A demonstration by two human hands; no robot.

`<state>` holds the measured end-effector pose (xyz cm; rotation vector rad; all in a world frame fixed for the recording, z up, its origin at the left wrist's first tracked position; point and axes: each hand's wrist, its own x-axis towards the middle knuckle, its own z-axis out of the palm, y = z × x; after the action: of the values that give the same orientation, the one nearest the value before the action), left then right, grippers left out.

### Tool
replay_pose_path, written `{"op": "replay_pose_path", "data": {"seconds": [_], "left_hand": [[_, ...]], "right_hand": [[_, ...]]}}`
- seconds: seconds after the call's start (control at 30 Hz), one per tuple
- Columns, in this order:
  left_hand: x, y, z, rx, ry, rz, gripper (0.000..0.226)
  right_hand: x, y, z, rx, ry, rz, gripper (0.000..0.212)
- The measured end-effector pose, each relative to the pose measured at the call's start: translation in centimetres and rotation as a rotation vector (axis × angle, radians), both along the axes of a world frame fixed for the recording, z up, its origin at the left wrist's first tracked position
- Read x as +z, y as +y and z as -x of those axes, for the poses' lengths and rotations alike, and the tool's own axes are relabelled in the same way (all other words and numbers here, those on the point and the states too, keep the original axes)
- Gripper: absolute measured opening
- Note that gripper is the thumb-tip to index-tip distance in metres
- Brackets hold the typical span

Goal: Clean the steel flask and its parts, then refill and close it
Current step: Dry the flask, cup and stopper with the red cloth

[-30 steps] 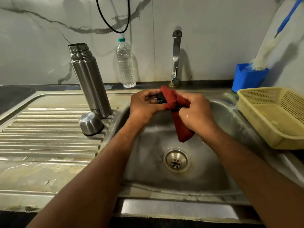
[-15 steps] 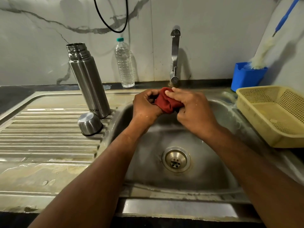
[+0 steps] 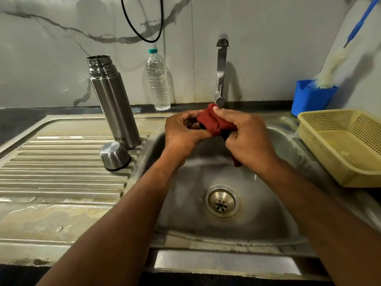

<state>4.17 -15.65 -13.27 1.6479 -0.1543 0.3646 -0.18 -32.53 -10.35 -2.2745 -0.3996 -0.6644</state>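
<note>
On the ribbed steel drainboard point(image 3: 51, 178), the brushed steel flask point(image 3: 114, 104) stands open, its domed cup point(image 3: 114, 154) upside down just beside it, probably to drain. Over the sink basin point(image 3: 274, 203), the left hand point(image 3: 182, 134) curls around a small dark part, mostly hidden, perhaps the stopper. The right hand point(image 3: 246, 139) pinches a soft red cloth point(image 3: 214, 122) around it, seemingly wiping it.
</note>
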Motion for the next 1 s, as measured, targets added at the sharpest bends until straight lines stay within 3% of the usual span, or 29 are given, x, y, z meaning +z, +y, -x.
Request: {"op": "replay_pose_path", "data": {"seconds": [0.17, 0.3, 0.53, 0.67, 0.83, 0.93, 1.0], "left_hand": [[0.3, -0.6, 0.3, -0.171, -0.015, 0.076, 0.065], [0.0, -0.5, -0.1, -0.152, -0.012, 0.115, 0.066], [-0.2, 0.2, -0.4, -0.045, -0.036, 0.09, 0.055], [0.5, 0.1, -0.1, -0.101, -0.016, 0.103, 0.054], [0.5, -0.6, 0.2, -0.195, 0.01, 0.028, 0.061], [0.2, -0.8, 0.0, -0.175, 0.019, -0.005, 0.062], [0.0, -0.8, 0.0, -0.129, 0.032, -0.032, 0.059]], "right_hand": [[-0.1, -1.4, -0.9, -0.122, 0.298, -0.378, 0.052], [0.0, -0.9, -1.0, -0.039, 0.288, -0.52, 0.06], [-0.2, 0.2, -0.2, 0.045, 0.12, -0.259, 0.071], [0.1, 0.3, -0.2, 0.022, 0.174, -0.376, 0.069], [0.3, -0.6, -0.5, -0.141, 0.386, -0.503, 0.05], [0.6, -1.2, -0.5, -0.188, 0.263, -0.497, 0.055], [0.9, -1.1, -0.2, -0.13, 0.123, -0.348, 0.066]]}}
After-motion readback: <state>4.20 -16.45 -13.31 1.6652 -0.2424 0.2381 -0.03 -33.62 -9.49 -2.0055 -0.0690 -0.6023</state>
